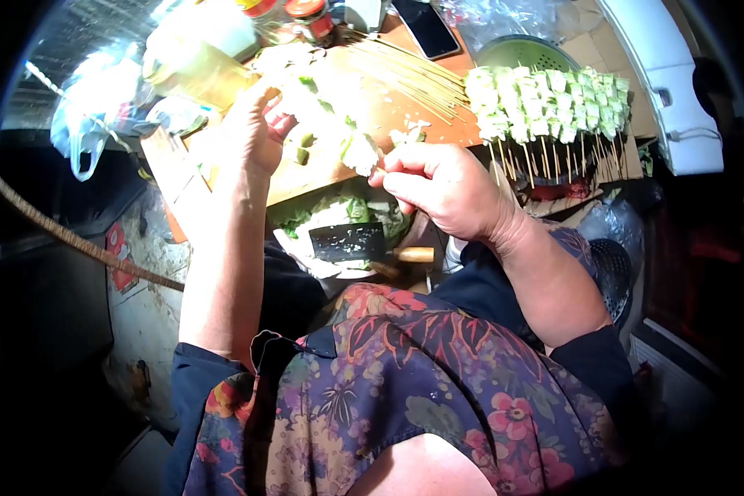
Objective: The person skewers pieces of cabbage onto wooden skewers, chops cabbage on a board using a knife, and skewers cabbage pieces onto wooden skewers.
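My right hand [450, 186] pinches the end of a bamboo skewer between thumb and fingers. Pale green cabbage pieces [360, 153] are threaded on that skewer, which points up and left over the orange tabletop [388, 107]. Opposite it, my left hand [260, 132] is raised with fingers apart and slightly bent, holding nothing that I can make out; glare washes out the area beside it. Loose green vegetable pieces [302, 149] lie between the hands. Below them, a cleaver [347, 241] with a wooden handle rests across a bowl of cabbage leaves [331, 207].
Bare bamboo skewers [413, 78] are fanned out beyond my hands. Filled cabbage skewers [550, 103] are piled at the right, by a green strainer [529, 54]. A phone [426, 29], a red-lidded jar [310, 21] and plastic bags [99, 112] stand around the edges.
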A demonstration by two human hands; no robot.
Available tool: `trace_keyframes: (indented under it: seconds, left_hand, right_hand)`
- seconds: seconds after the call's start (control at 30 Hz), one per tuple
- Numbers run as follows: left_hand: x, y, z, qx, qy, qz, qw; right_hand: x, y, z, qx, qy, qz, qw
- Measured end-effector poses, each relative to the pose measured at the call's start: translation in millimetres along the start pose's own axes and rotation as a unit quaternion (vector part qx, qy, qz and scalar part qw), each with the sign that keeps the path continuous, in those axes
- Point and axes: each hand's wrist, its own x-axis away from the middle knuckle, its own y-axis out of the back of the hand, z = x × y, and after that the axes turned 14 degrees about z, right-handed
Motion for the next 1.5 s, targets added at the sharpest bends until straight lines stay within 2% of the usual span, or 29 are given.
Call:
trace_keyframes:
  seconds: [0.03,0.2,0.37,0.47,0.57,0.7,0.77,0.87,1.0,1.07,1.17,1.3,1.37,1.5]
  left_hand:
    - [10,1,-4,0.036,-0.022,-0.025,0.999]
    - [45,19,-16,0.015,-0.054,-0.062,0.997]
    - [70,23,-23,0.004,-0.077,-0.095,0.992]
    - [72,36,-22,-0.036,-0.126,-0.082,0.988]
    - [69,47,-27,-0.183,-0.194,-0.007,0.964]
    - [67,42,-35,-0.189,-0.186,-0.010,0.964]
    - [63,44,-36,-0.248,-0.207,0.021,0.946]
    - [62,41,-40,-0.309,-0.198,0.017,0.930]
    - [65,37,-43,-0.260,-0.170,0.036,0.950]
    - [68,28,-44,-0.264,-0.116,0.017,0.957]
    - [67,28,-38,-0.238,-0.108,0.033,0.965]
    - [64,32,-30,-0.272,-0.107,0.025,0.956]
    - [63,30,-25,-0.205,-0.124,0.046,0.970]
    - [56,29,-20,-0.194,-0.164,0.027,0.967]
  right_hand:
    - [-1,-4,0,0.002,0.004,0.007,1.000]
    - [-6,-21,-6,-0.021,0.002,0.062,0.998]
    - [-13,-34,-13,-0.023,0.012,0.072,0.997]
    - [-17,-37,-9,-0.056,0.008,0.091,0.994]
    - [-22,-41,-6,-0.093,-0.010,0.086,0.992]
    - [-28,-41,-3,-0.096,-0.025,0.080,0.992]
    - [-30,-41,-5,-0.097,-0.026,0.078,0.992]
    - [-33,-41,-8,-0.120,-0.025,0.069,0.990]
    - [-36,-41,-15,-0.134,-0.016,0.051,0.990]
    - [-37,-41,-16,-0.140,-0.006,0.038,0.989]
    - [-34,-41,-9,-0.144,-0.015,0.062,0.988]
    - [-33,-37,-13,-0.140,-0.025,0.041,0.989]
    - [-33,-36,-17,-0.149,-0.015,0.017,0.989]
    - [-41,-38,-22,-0.103,0.014,0.016,0.994]
